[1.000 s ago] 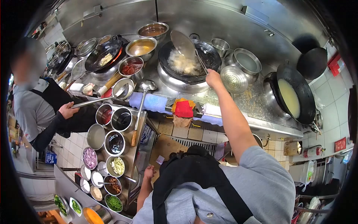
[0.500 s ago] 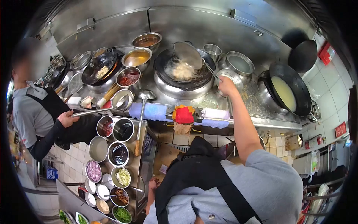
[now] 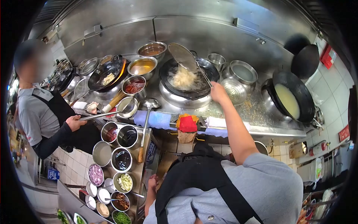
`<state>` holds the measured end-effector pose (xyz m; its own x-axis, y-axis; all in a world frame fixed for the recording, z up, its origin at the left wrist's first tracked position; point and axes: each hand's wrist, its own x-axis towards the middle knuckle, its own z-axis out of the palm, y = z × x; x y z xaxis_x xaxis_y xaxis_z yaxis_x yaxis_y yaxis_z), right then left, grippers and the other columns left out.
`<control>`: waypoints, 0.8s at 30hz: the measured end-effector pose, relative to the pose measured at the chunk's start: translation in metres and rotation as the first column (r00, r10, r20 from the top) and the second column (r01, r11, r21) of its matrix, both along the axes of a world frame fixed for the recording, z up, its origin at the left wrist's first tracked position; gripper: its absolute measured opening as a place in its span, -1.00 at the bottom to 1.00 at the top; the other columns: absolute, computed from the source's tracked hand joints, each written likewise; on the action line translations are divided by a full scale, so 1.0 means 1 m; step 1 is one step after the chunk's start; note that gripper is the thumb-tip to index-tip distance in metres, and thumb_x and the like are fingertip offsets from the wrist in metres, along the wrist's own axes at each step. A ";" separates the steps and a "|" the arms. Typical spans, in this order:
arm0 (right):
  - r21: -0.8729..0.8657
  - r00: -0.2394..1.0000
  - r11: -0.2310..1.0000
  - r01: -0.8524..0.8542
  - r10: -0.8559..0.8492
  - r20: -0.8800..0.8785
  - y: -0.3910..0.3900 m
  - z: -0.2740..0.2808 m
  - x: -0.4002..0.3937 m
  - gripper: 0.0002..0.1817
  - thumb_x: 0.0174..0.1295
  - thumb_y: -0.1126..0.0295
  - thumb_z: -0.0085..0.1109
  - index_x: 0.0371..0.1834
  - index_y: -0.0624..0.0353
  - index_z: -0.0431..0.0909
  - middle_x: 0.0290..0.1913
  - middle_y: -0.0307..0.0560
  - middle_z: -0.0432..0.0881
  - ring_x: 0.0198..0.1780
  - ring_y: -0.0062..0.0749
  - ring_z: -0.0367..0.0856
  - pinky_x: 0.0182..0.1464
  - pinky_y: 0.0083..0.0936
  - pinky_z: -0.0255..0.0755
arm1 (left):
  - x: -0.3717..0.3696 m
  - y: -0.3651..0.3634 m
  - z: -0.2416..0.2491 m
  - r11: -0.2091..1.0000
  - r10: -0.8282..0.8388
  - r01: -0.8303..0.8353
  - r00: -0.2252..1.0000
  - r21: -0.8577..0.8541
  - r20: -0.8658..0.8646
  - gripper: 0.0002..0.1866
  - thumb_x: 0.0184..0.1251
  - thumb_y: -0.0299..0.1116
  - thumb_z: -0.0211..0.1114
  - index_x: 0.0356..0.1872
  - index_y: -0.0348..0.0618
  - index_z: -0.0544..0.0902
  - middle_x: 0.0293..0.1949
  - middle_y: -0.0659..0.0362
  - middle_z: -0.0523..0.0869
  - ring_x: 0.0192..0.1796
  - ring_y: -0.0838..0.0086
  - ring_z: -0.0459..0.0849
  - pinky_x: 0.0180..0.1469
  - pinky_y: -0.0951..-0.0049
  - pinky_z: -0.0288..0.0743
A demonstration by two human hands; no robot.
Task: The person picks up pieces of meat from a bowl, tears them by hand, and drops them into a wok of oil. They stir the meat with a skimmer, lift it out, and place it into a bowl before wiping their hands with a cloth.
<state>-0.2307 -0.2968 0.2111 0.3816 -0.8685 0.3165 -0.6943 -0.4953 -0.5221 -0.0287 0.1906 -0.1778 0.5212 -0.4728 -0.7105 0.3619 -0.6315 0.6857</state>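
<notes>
My right hand grips the handle of a round skimmer, whose disc is tilted over the far left side of a black wok. Pale food pieces lie in bubbling liquid inside that wok, right below the skimmer's edge; steam blurs them. Low beside the prep table hangs my left hand, its fingers loosely curled with nothing visible in them. On the counter to the right of the wok rests a perforated strainer.
At the left a co-worker's hand holds a ladle. Bowls of yellow liquid and red sauce stand left of my wok. Another wok holds cloudy liquid at right. A long-handled ladle lies across the prep table.
My right hand has moved left, closer to the wok, and the skimmer has shifted toward its far left side. The view has shifted a little; my left hand stays low.
</notes>
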 end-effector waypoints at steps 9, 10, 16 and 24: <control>0.089 0.990 0.996 0.014 -0.002 -0.142 -0.041 -0.053 0.053 -0.68 0.08 0.50 -0.10 -0.09 0.27 0.49 -0.15 0.29 0.57 -0.04 0.08 0.53 0.03 -0.18 0.37 | -0.011 0.016 -0.090 0.900 -0.407 0.428 0.746 0.089 0.527 -0.77 0.30 -0.17 0.08 -0.24 -0.08 0.56 -0.41 0.21 0.63 -0.39 0.37 0.60 -0.42 0.28 0.44; 0.082 0.993 0.997 0.012 -0.002 -0.119 -0.036 -0.050 0.044 -0.68 0.09 0.50 -0.11 -0.08 0.25 0.49 -0.16 0.30 0.57 -0.05 0.09 0.53 0.03 -0.16 0.37 | -0.020 0.024 -0.092 0.959 -0.262 0.284 0.889 -0.001 0.375 -0.77 0.30 -0.18 0.08 -0.24 -0.10 0.57 -0.42 0.20 0.64 -0.38 0.37 0.60 -0.42 0.28 0.44; 0.110 0.995 0.992 0.062 -0.052 -0.086 -0.014 -0.066 0.025 -0.71 0.06 0.53 -0.09 -0.13 0.24 0.48 -0.24 0.35 0.56 -0.10 0.18 0.52 -0.03 -0.09 0.37 | -0.046 0.037 -0.094 0.981 0.175 -0.189 0.963 -0.051 -0.205 -0.73 0.28 -0.19 0.08 -0.19 -0.16 0.54 -0.37 0.16 0.64 -0.35 0.34 0.62 -0.40 0.29 0.43; 0.087 0.998 0.995 0.040 -0.044 0.040 -0.027 -0.020 -0.013 -0.63 0.12 0.46 -0.13 0.02 0.08 0.50 -0.14 0.25 0.57 -0.03 0.12 0.51 0.01 -0.20 0.37 | -0.014 0.023 -0.042 0.975 0.200 -0.217 0.950 -0.047 -0.238 -0.67 0.29 -0.10 0.06 -0.03 -0.02 0.45 -0.23 0.21 0.63 -0.33 0.39 0.61 -0.38 0.30 0.35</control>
<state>-0.2438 -0.3236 0.1908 0.3321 -0.9083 0.2545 -0.6905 -0.4179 -0.5904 -0.0430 0.2138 -0.2200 0.4397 -0.4255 -0.7909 0.6336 -0.4772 0.6090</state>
